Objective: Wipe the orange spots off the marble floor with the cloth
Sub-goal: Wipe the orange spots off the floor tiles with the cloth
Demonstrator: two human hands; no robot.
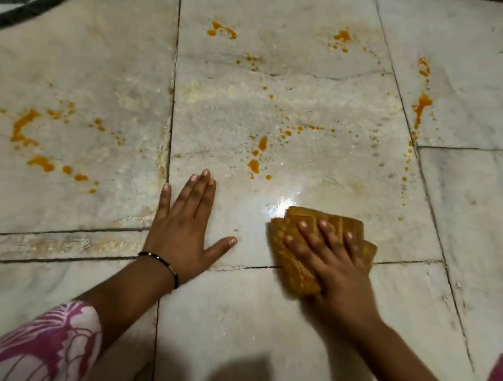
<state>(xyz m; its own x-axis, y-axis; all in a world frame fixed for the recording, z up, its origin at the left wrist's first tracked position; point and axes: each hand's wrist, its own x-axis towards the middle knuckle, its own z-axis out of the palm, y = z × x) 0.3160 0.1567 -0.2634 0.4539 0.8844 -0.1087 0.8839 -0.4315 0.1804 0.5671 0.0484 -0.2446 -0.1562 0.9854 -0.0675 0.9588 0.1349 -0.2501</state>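
Observation:
A folded orange-brown cloth [292,262] lies on the marble floor [282,107]. My right hand [334,259] presses flat on the cloth with straight, spread fingers. My left hand [183,233] rests flat on the bare floor to the left of the cloth, fingers straight and thumb out. Orange spots [254,164] sit just beyond the hands on the middle slab. More orange spots [24,125] spread over the left slab, and another orange streak [421,105] runs down the right joint. Further orange spots [219,29] lie at the far end of the middle slab.
A wet, shiny patch [282,208] gleams just ahead of the cloth. A dark curved band on a pale object [44,1] sits at the far left corner. Dark joints [173,96] divide the slabs. Pink patterned sleeves [45,342] cover both my forearms.

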